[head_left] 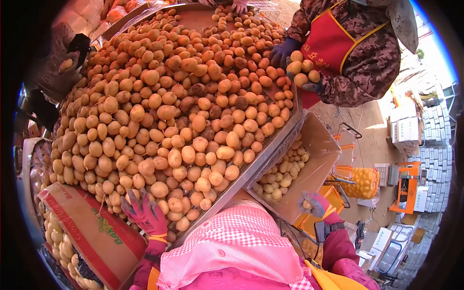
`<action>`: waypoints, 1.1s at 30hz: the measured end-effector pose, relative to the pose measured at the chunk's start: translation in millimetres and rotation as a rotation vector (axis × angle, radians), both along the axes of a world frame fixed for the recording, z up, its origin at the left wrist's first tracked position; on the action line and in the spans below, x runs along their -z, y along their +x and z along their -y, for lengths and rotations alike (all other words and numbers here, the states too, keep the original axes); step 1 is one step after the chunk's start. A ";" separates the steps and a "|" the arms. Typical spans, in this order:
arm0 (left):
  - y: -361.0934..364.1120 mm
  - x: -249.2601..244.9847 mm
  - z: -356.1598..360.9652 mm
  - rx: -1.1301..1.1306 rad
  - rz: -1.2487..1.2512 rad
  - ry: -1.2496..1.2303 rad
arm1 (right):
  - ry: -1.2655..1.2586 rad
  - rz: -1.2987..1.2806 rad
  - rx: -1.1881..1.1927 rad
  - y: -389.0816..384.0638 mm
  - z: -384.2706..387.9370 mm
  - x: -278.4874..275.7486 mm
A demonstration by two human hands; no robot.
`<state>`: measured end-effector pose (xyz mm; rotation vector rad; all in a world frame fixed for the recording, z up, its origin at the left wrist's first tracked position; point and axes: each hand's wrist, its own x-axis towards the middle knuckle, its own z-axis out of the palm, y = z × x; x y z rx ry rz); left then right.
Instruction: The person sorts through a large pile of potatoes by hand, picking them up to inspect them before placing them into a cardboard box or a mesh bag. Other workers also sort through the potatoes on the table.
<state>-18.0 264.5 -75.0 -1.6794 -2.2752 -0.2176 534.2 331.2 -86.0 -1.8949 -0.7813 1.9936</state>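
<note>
A large heap of potatoes [188, 128] covers the metal-edged sorting table in front of me. My left hand [145, 215], in a pink glove with grey fingers, rests at the near edge of the heap. Its fingers are spread over the potatoes and hold none. Off to the right, over a yellow crate [326, 197], my right hand [317, 204] is closed around a small potato [307, 205]. Below the table's right edge, a cardboard box [311, 154] lined with plastic holds more potatoes [285, 171].
A co-worker in a red apron [328, 41] holds several potatoes at the far right. Another gloved hand [67, 72] is at the left. A red-and-brown carton [96, 232] stands near left. A filled yellow net sack [365, 182] and an orange scale [407, 188] are at right.
</note>
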 end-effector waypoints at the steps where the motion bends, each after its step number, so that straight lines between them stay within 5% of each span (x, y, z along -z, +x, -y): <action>1: -0.7 1.8 0.6 0.017 -0.009 0.018 | 0.061 -0.047 -0.186 22.4 34.9 8.8; 4: -4.5 3.2 2.9 0.062 -0.036 0.060 | 0.193 0.117 -0.691 63.5 152.4 54.4; 6: -2.7 3.8 2.9 0.088 -0.041 0.079 | 1.034 0.306 -1.227 65.3 191.0 72.9; 7: -1.2 5.4 4.1 0.089 -0.037 0.081 | 1.033 0.312 -1.229 66.6 186.3 70.9; 9: -3.6 7.9 5.9 0.081 -0.005 0.080 | -0.260 0.273 -1.041 8.8 128.8 18.4; 10: -5.9 9.0 6.0 0.076 0.009 0.080 | 0.472 0.379 -1.389 90.4 162.3 127.8; 11: -6.8 10.9 6.1 0.067 0.024 0.081 | 0.175 0.417 -0.555 14.5 78.5 28.0; 12: -6.4 12.2 7.3 0.055 0.043 0.081 | 0.092 0.567 -0.506 -8.2 24.6 0.1; 13: -9.0 10.2 6.4 0.052 0.042 0.080 | 0.305 0.864 -0.721 -17.3 -13.0 -0.1; 16: -4.1 0.3 4.7 0.026 0.064 0.061 | 0.522 0.734 -0.648 -91.0 -108.7 -18.2; 18: -1.6 -6.2 1.1 0.004 0.087 0.050 | 0.892 0.457 -0.604 -155.8 -146.2 -36.9; 22: 0.8 -14.4 -3.2 -0.032 0.135 0.034 | 1.409 0.457 -0.921 -282.2 -184.4 -29.2; 26: -5.6 -18.0 1.0 -0.086 0.247 -0.031 | 1.207 0.500 -0.968 -376.7 -220.0 -21.4; 33: -6.7 -7.4 -0.1 -0.100 0.250 -0.007 | 1.006 0.490 -1.179 -430.5 -237.5 19.9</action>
